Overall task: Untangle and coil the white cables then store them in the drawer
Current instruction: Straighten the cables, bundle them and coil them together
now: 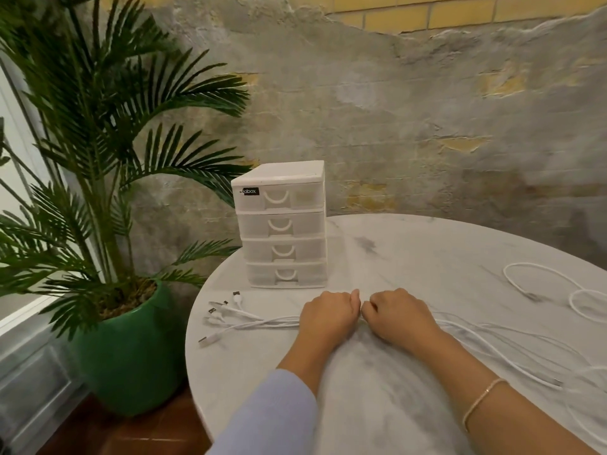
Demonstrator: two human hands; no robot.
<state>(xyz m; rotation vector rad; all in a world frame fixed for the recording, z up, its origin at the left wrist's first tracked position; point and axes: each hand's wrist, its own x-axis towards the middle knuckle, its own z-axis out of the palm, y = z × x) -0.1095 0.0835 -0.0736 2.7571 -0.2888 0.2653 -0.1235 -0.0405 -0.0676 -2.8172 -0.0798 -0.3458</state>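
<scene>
A bundle of several white cables (262,321) lies across the round marble table (410,251), its plug ends (218,315) fanned out at the left. My left hand (328,315) and my right hand (399,313) sit side by side on the bundle's middle, fingers curled round the cables. To the right the cables trail off in loose strands (492,343). Another white cable (538,277) lies in loops at the far right. A white plastic drawer unit (282,224) with several closed drawers stands just behind my hands.
A palm in a green pot (131,353) stands on the floor left of the table, its fronds reaching toward the drawer unit. A rough plastered wall (394,110) runs behind. The table's left edge curves close to the plug ends.
</scene>
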